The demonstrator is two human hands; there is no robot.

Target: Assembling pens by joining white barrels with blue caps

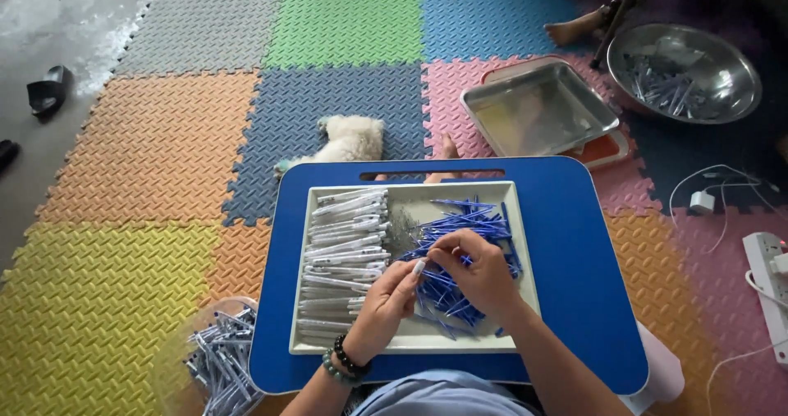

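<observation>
A white rectangular tray (pixel 525 268) lies on a blue lap table (pixel 574 243). Its left side holds a stack of clear pen barrels (pixel 345 235); its right side holds a heap of blue pen refills (pixel 472 219), with a small pile of tiny springs (pixel 402 227) between them. My left hand (pixel 384 305), with bead bracelets on the wrist, pinches a clear pen barrel (pixel 417 266) by its end. My right hand (pixel 476 272) is closed around a thin blue refill and meets the left hand's fingertips over the middle of the tray.
Coloured foam mats cover the floor. A small white fluffy dog (pixel 349 141) lies beyond the table. A square metal tray (pixel 538 108) and a round metal bowl (pixel 685 71) of pen parts stand far right. Assembled pens fill a container (pixel 222 358) at lower left. A power strip (pixel 767 276) lies right.
</observation>
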